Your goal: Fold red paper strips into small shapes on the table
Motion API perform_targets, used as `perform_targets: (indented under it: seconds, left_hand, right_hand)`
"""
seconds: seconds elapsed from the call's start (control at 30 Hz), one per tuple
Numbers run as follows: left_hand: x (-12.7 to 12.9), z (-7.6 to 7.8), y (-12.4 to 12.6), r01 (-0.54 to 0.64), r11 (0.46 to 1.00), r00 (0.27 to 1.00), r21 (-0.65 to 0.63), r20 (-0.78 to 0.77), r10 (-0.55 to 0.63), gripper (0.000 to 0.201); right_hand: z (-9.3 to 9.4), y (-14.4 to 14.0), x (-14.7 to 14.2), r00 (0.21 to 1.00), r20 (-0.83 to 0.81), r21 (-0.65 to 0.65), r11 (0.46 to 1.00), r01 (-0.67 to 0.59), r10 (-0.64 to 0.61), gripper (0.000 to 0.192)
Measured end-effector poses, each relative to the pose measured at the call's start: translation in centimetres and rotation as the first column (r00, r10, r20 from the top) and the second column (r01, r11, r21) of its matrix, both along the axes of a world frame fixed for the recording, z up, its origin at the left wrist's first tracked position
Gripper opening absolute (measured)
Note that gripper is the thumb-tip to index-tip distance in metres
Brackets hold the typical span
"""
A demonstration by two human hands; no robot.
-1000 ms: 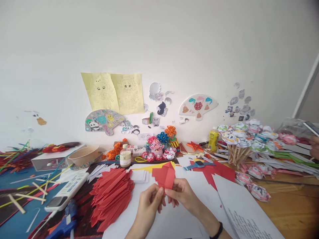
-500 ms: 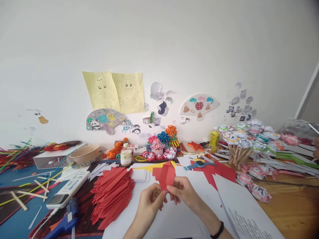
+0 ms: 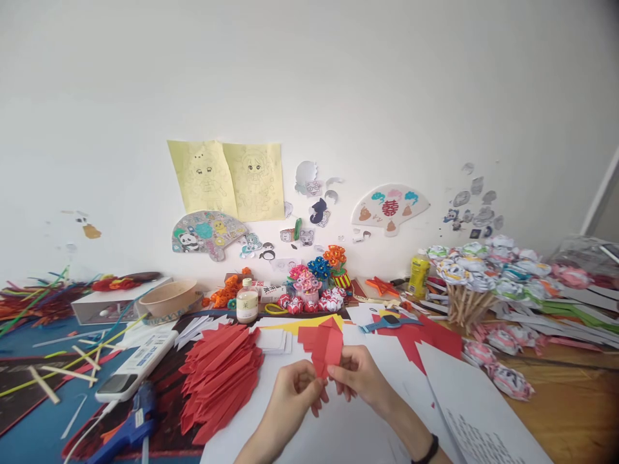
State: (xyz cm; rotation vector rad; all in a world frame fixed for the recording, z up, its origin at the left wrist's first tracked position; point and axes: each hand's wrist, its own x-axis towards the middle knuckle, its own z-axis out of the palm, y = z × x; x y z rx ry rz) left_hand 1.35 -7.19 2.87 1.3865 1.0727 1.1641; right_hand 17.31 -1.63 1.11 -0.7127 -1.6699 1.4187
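A folded piece of red paper (image 3: 325, 345) is held up over white sheets (image 3: 333, 419), its pointed end upward and flaps standing out at its left. My left hand (image 3: 300, 393) pinches its lower tip between thumb and fingers. From the other side, my right hand (image 3: 355, 374) grips the lower right edge, thumb in front. Both hands are closed; some fingers are hidden behind the paper. Left of my hands lies a pile of folded red paper pieces (image 3: 220, 380), with a small stack of white paper slips (image 3: 275, 341) behind.
A blue glue gun (image 3: 130, 425) and white power strip (image 3: 138, 364) lie at left. A small bottle (image 3: 247, 303) stands behind the red pile. At right are a blue watch (image 3: 389, 322), red sheets (image 3: 438, 338) and a bunch of paper-topped sticks (image 3: 469, 290).
The red paper's flaps sit closer together, its right side folded flatter. Both hands keep their grip, almost in place. The whole view has shifted slightly.
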Motion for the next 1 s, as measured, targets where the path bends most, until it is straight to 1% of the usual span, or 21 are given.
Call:
perform_targets:
  seconds: [0.23, 0.33, 0.43, 0.53, 0.7, 0.9, 1.0]
  left_hand:
    - [-0.2, 0.1, -0.1, 0.027, 1.0, 0.999, 0.0, 0.023, -0.027, 0.036]
    - [-0.5, 0.0, 0.0, 0.095, 0.995, 0.994, -0.02, 0.064, -0.094, 0.036]
    - [-1.0, -0.2, 0.3, 0.158, 0.987, 0.981, -0.012, 0.117, -0.155, 0.037]
    - [-1.3, -0.5, 0.7, 0.124, 0.992, 0.986, 0.014, 0.115, -0.124, 0.038]
    - [-1.2, -0.7, 0.8, 0.07, 0.997, 0.997, 0.033, 0.03, -0.071, 0.036]
    - [-0.7, -0.3, 0.4, 0.037, 0.996, 0.998, 0.079, -0.057, -0.032, 0.036]
    - [-0.5, -0.4, 0.3, 0.021, 0.994, 0.992, 0.11, -0.128, -0.007, 0.034]
  right_hand:
    - [0.1, 0.0, 0.0, 1.0, -0.003, -0.019, 1.0, 0.02, -0.02, 0.031]
    - [0.2, 0.0, 0.0, 1.0, -0.003, -0.021, 1.0, 0.021, -0.021, 0.031]
    - [0.5, -0.1, 0.2, 1.0, -0.005, -0.021, 0.999, 0.03, -0.03, 0.03]
    - [0.6, -0.1, 0.3, 0.999, -0.009, -0.013, 0.999, 0.032, -0.032, 0.03]
    - [0.2, 0.0, 0.2, 1.0, -0.015, -0.006, 1.0, 0.017, -0.017, 0.028]
    - [0.0, 0.1, 0.0, 0.995, -0.032, 0.007, 0.996, -0.093, 0.094, 0.025]
    - [-0.1, 0.0, -0.1, 0.995, 0.003, 0.01, 0.995, -0.104, 0.104, 0.022]
